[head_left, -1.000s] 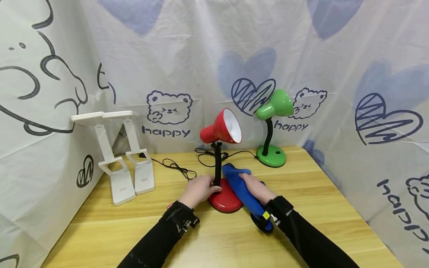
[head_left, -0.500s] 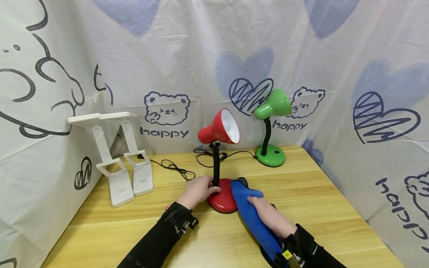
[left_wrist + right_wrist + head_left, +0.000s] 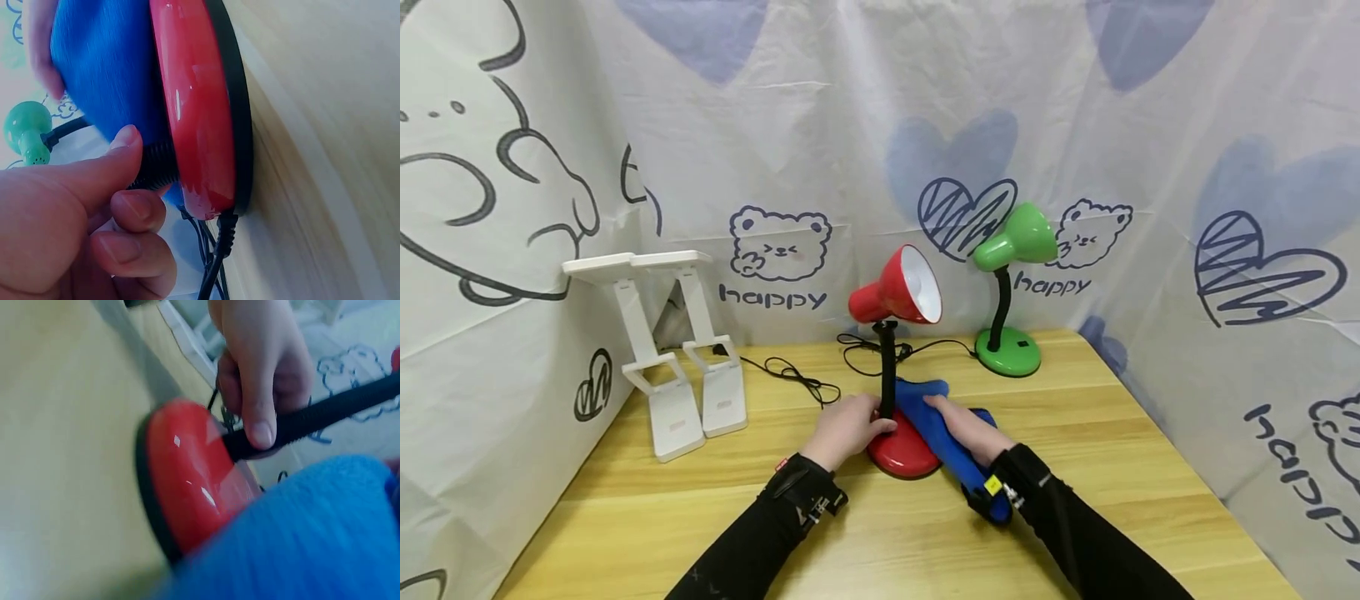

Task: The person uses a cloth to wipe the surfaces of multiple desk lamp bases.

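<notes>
While both sleeves reach in from the near edge of the wooden table [image 3: 625,517], the left hand [image 3: 846,429] curls its thumb and fingers round the foot of the black neck [image 3: 888,367] of the red lamp [image 3: 898,287], just above its base [image 3: 898,454]. The right hand [image 3: 966,429] lies with fairly straight fingers on a blue cloth [image 3: 925,408], pressing it flat over the right part of that base; the cloth trails back under the wrist. So the lamp stands upright near the middle of the table, held at its neck.

By its look, the glossy base is hard and slippery, and the ribbed neck bends, so the low point where neck meets base seems the firmest hold. The cloth is soft and limp.

Farther back, a black cord [image 3: 790,371] loops across the wood. Two white folding stands [image 3: 670,350] sit at the left, a green lamp [image 3: 1011,250] at the back right, all before a printed sheet [image 3: 775,125].
</notes>
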Motion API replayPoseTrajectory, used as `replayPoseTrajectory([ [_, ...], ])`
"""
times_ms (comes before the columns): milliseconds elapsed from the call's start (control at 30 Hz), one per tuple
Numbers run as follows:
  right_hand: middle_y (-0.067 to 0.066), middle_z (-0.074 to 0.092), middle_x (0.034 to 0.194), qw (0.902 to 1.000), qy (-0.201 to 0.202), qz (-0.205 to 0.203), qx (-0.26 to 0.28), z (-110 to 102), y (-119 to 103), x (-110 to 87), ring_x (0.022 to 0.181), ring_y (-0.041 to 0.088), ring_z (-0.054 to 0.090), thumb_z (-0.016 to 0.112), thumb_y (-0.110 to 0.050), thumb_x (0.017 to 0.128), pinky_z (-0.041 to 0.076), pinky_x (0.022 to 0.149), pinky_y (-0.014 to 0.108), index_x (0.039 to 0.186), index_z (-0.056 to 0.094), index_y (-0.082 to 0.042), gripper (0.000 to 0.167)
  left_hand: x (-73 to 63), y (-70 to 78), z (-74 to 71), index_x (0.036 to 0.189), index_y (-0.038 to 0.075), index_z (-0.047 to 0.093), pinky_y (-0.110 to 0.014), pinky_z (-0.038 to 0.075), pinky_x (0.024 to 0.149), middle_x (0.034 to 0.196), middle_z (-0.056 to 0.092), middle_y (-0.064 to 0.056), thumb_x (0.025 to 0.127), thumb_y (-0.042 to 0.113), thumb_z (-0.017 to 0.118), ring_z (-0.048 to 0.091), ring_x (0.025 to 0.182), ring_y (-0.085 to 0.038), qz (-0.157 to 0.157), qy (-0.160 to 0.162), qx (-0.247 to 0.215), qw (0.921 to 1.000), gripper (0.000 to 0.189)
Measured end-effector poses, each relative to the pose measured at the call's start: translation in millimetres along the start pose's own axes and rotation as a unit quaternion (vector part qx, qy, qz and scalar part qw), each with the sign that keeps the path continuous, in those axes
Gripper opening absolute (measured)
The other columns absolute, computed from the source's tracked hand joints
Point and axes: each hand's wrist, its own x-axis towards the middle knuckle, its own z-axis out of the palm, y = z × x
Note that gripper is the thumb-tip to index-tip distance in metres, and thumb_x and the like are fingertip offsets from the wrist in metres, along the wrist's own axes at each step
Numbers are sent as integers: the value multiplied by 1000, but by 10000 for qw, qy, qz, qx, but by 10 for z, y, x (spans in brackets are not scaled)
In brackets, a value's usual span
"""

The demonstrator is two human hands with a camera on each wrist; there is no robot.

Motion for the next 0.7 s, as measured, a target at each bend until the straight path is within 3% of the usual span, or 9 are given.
replayPoseTrajectory([
  [233, 1, 32, 155, 9982, -597, -45, -92, 12, -168, 470, 144, 23, 27, 47, -60, 92, 15, 117, 47, 148, 39, -22, 68, 4, -21, 22, 71, 23, 57, -29, 34, 49, 59, 49, 7, 86, 49, 68, 49, 55, -12, 139, 86, 92, 9998, 32],
  [433, 1, 52, 136, 9960, -592, 130, -650, 75, -313, 723, 124, 20, 47, 45, -74, 84, 27, 108, 38, 121, 64, -25, 65, 16, -47, 36, 68, 24, 57, -30, 35, 48, 56, 47, 7, 85, 52, 68, 49, 53, -12, 54, 98, 96, 9999, 34],
  [700, -3, 57, 128, 9757, -837, -487, -1966, 147, -428, 869, 120, 19, 50, 44, -65, 90, 28, 107, 39, 114, 66, -25, 52, 40, -12, 32, 64, 23, 57, -31, 34, 47, 54, 44, 7, 84, 54, 69, 48, 53, -13, -50, 86, 212, 9997, 38],
])
